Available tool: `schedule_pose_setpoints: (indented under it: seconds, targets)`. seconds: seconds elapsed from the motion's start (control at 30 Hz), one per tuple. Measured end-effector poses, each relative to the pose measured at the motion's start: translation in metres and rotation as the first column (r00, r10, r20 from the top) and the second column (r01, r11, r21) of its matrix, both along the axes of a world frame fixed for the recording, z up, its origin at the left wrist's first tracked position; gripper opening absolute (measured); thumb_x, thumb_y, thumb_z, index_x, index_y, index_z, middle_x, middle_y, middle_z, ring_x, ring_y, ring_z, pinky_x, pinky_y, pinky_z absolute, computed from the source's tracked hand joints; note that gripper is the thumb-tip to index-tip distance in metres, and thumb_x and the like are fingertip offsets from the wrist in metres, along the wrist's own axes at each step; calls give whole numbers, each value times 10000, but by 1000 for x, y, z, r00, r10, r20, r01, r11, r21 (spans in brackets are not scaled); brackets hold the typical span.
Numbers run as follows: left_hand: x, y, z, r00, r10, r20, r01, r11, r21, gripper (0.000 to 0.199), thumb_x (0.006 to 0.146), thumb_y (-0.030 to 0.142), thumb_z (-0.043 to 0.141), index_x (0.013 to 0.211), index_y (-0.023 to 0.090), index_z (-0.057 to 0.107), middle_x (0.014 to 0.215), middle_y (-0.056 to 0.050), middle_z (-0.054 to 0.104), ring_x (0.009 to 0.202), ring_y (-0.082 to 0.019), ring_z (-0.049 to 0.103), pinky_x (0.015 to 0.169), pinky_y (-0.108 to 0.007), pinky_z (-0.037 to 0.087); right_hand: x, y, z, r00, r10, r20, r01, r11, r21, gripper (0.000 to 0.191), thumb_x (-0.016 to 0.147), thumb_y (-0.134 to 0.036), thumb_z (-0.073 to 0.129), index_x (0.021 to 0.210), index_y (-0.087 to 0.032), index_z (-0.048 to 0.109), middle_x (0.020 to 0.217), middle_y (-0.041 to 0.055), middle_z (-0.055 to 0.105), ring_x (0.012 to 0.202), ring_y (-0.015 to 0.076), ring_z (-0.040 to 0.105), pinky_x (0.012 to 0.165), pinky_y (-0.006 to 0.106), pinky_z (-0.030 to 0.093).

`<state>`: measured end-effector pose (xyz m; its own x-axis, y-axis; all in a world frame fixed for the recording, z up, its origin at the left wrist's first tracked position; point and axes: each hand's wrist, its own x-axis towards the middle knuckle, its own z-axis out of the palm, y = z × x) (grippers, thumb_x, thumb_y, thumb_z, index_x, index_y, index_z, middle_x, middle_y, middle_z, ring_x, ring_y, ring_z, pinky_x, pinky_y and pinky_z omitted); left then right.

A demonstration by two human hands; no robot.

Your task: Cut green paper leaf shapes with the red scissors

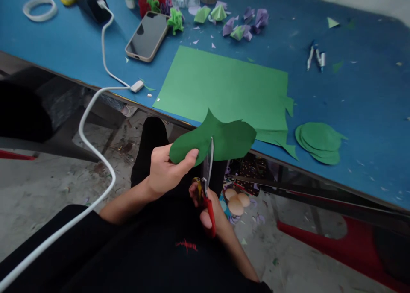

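Note:
My left hand [168, 169] pinches a piece of dark green paper [233, 139] by its left end, thumb on top. The piece has a rounded lobe on each side and a pointed tip at its upper edge. With my right hand [216, 212] I grip scissors [209, 203] that have red and yellow handles. Their blades reach up into the paper from its lower edge, between the two lobes. Both hands are in front of the table's near edge, over my lap. Beyond them a large green sheet [224, 83] lies flat, with ragged cut strips along its right side.
A stack of rounded green cutouts [320, 141] lies at right, a compass [315, 58] farther back. Crumpled purple and green paper [237, 26], a phone [147, 36] and a tape roll [40, 9] are on the blue table [352, 96]. A white cable [88, 135] crosses at left.

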<state>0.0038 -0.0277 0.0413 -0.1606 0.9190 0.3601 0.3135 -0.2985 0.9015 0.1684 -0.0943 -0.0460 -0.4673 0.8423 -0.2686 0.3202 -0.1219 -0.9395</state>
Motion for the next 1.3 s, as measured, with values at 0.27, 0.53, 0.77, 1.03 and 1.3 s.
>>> schedule_pose_setpoints:
  seconds: [0.27,0.53,0.77,1.03,1.3]
  targets:
    - [1,0,2,1000,-16,21,17,998,-59,368,782,199,636,450,164,481,347,62,461,303,-45,419,320,-154,329,-4,5,6,999,-38,16,36,994,102,422,858,-605,423,913,-197,515,719,10,559,556,138,488,535,257,403]
    - [0,6,-2,998,-5,59,10,996,-85,372,790,232,650,462,162,487,356,58,471,303,-44,431,322,-145,333,-10,12,-7,990,-137,47,133,988,80,446,908,-600,306,885,-209,520,666,-1,521,550,139,469,516,251,390]
    - [-2,9,-2,996,-16,84,28,989,-143,357,784,244,656,474,169,497,352,58,474,291,-55,448,307,-149,342,-10,11,-12,992,-129,-1,129,990,55,540,846,-719,294,851,-215,488,665,-7,506,524,129,443,500,256,379]
    - [-3,9,-3,994,-10,109,26,989,-144,337,777,244,665,490,169,507,358,60,483,292,-57,457,308,-151,343,-10,14,-6,994,-106,-1,105,992,69,645,754,-830,294,813,-212,469,638,-9,485,513,130,425,489,259,362]
    - [-4,11,0,998,15,56,-9,994,-105,343,778,213,643,471,175,494,356,58,496,304,-59,459,335,-162,372,-8,11,-10,994,-104,12,103,993,59,456,813,-672,447,785,-217,458,642,-12,491,525,125,440,480,238,366]
